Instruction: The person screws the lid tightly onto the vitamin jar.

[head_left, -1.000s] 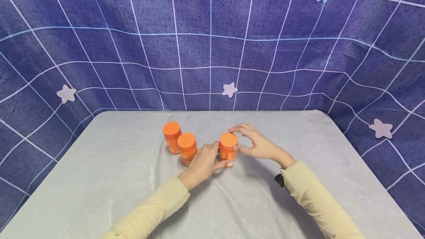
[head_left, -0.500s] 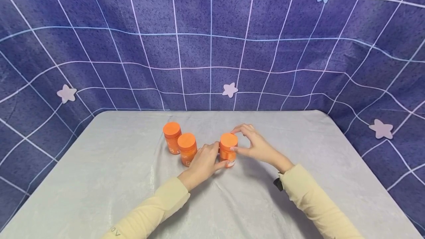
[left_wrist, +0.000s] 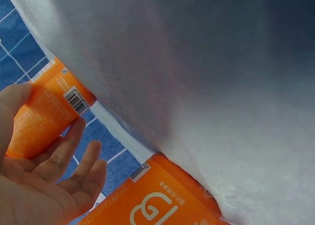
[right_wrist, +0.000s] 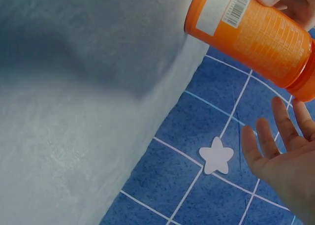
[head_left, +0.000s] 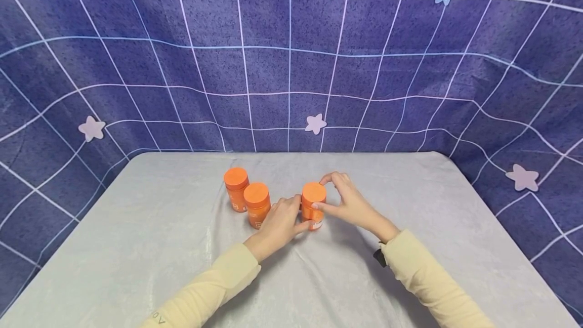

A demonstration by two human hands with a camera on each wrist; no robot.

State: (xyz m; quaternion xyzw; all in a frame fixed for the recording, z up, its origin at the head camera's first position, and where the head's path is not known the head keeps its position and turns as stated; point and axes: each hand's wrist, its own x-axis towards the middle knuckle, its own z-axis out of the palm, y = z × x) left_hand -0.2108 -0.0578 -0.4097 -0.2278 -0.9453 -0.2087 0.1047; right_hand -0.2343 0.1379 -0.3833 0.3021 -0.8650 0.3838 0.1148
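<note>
An orange pill bottle stands upright mid-table under an orange screw lid. My left hand holds its body from the left, thumb in front; the left wrist view shows fingers around the bottle beside its barcode. At the lid, my right hand has its thumb against the near rim and its index finger at the far right rim. Other fingers of this hand stretch out below the lid in the right wrist view. Left of the left hand stands a second bottle, partly hidden by it.
Behind the second one is a third matching orange bottle, at the left. All stand on a table covered with grey cloth. A purple gridded curtain with stars rises behind the table and at both sides.
My right hand has turned clockwise about the lid, its thumb sliding left along the near side and its index finger moving right. The left hand and the bottles have stayed put.
</note>
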